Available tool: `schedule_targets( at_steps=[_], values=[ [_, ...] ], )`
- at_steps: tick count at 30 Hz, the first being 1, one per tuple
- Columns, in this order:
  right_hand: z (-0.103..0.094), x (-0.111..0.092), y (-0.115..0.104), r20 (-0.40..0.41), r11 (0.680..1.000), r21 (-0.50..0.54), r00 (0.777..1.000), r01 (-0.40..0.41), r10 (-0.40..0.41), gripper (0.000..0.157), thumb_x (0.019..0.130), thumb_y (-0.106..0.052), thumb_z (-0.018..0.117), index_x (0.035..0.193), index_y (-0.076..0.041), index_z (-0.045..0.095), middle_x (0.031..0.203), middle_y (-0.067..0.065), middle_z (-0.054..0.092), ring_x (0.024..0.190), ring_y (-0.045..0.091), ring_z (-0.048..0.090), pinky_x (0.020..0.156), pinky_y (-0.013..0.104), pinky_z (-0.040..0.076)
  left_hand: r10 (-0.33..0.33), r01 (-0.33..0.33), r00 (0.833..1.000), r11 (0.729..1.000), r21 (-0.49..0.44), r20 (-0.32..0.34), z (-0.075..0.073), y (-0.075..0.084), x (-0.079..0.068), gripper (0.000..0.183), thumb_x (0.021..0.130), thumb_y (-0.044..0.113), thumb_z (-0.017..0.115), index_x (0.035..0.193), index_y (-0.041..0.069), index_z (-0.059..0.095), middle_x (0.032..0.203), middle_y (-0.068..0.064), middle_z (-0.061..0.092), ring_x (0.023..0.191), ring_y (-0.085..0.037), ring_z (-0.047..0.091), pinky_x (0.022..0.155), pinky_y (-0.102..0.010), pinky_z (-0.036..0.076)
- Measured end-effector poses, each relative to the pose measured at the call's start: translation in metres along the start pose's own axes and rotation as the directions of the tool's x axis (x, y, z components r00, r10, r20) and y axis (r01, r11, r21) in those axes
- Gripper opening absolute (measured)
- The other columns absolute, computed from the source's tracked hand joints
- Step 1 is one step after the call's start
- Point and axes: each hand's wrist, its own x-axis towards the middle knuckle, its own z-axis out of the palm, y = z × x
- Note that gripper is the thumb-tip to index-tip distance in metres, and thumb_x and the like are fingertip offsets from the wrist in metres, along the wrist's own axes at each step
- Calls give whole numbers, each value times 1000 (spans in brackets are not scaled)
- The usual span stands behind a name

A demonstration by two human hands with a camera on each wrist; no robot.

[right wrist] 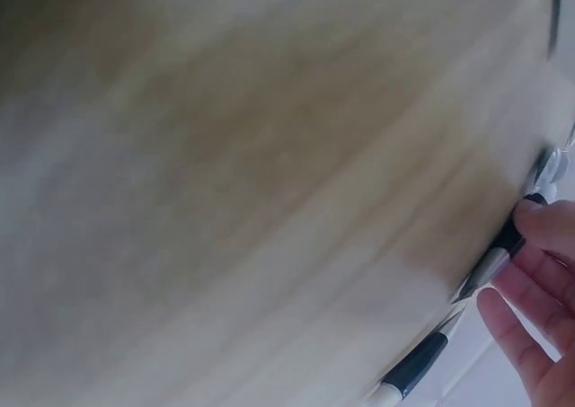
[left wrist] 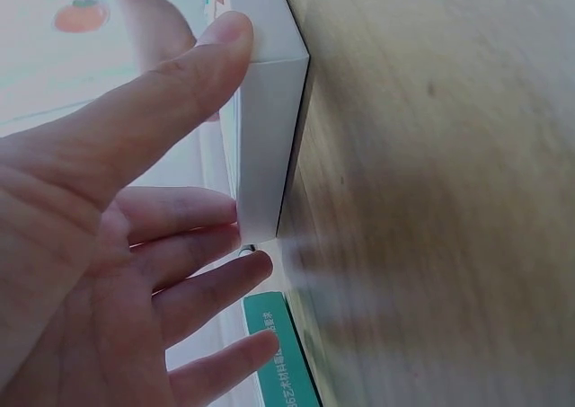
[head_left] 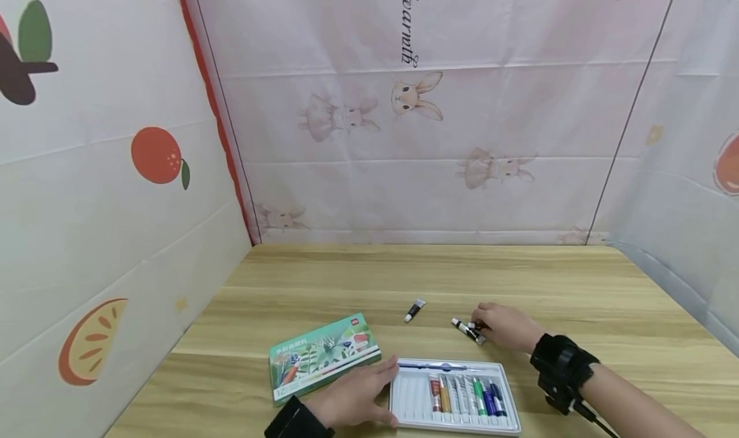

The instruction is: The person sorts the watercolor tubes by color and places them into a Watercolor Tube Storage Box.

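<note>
A white plastic tray (head_left: 412, 393) lies at the front of the table, holding several paint tubes (head_left: 462, 396) in red, ochre, white, green and blue. A thin brush (head_left: 433, 366) lies along its far side. My left hand (head_left: 360, 393) rests at the tray's left end, thumb and index finger touching its edge, other fingers loosely spread. Beyond the tray's right part, my right hand (head_left: 508, 326) pinches a black paint tube (right wrist: 509, 238) between thumb and fingers, low over the table. Right beside those fingers lies another black-and-white tube (head_left: 467, 331).
A green paint box (head_left: 323, 358) with a printed picture lies left of the tray, close to my left hand. Farther back lies a single small black tube (head_left: 414, 310). Printed cloth walls (head_left: 369, 194) stand around the wooden table (head_left: 346, 274).
</note>
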Motion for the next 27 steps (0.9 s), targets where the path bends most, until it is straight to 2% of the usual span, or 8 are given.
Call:
schedule_targets(
  at_steps=[9,12,14,16,20,23,25,27],
  values=[
    [1,0,0,-28,1000,0,999,19,-19,4,79,-5,68,83,-6,68,76,0,61,66,7,50,54,28,48,20,-20,1000,1000,15,-7,2,-1,-1,81,78,47,66,143,5,41,154,-12,40,138,-22,40,112,-37,44],
    [-3,3,-5,-56,998,-28,997,54,-56,7,78,-6,69,85,-7,68,77,0,62,66,8,52,55,28,50,18,-18,1000,1000,13,-6,2,-2,-1,81,78,48,66,143,6,41,154,-12,40,139,-22,39,112,-37,43],
    [-8,5,-13,-87,993,-54,990,108,-113,10,77,-6,71,87,-9,69,79,0,63,67,9,56,57,28,54,13,-13,1000,1000,12,-5,2,-2,-1,82,78,48,66,143,6,40,154,-12,39,139,-22,39,112,-37,43],
    [-12,7,-24,-129,979,-72,972,188,-196,13,76,-7,72,88,-10,70,80,0,66,69,9,60,58,26,56,13,-13,1000,1000,15,-7,1,-2,-1,83,78,49,66,143,5,40,154,-13,39,139,-23,39,113,-37,42],
    [-16,10,-51,-171,920,-137,906,368,-388,16,74,-10,74,90,-11,71,84,-2,69,76,9,65,64,22,59,23,-22,1000,1000,20,-11,0,-2,-2,83,78,49,65,143,4,40,154,-14,39,139,-23,39,112,-37,43],
    [-18,9,-72,-124,884,-142,878,446,-463,16,78,-14,71,94,-14,71,90,-3,71,83,8,65,72,22,60,30,-30,999,999,28,-14,-2,-2,-2,82,78,49,65,143,4,41,154,-14,40,138,-23,40,112,-37,43],
    [-20,7,-85,-77,873,-112,871,475,-485,17,81,-14,68,99,-15,70,96,-3,72,89,8,66,77,23,60,33,-32,999,999,33,-17,-2,-2,-2,82,78,49,65,143,4,41,153,-14,40,138,-23,40,112,-37,43],
    [-19,5,-95,-41,854,-104,856,509,-515,18,84,-15,66,101,-17,70,100,-4,74,93,8,66,81,24,59,36,-35,999,999,32,-18,-2,-1,-2,82,78,49,65,143,4,41,153,-15,41,138,-23,40,112,-37,44]
  ],
)
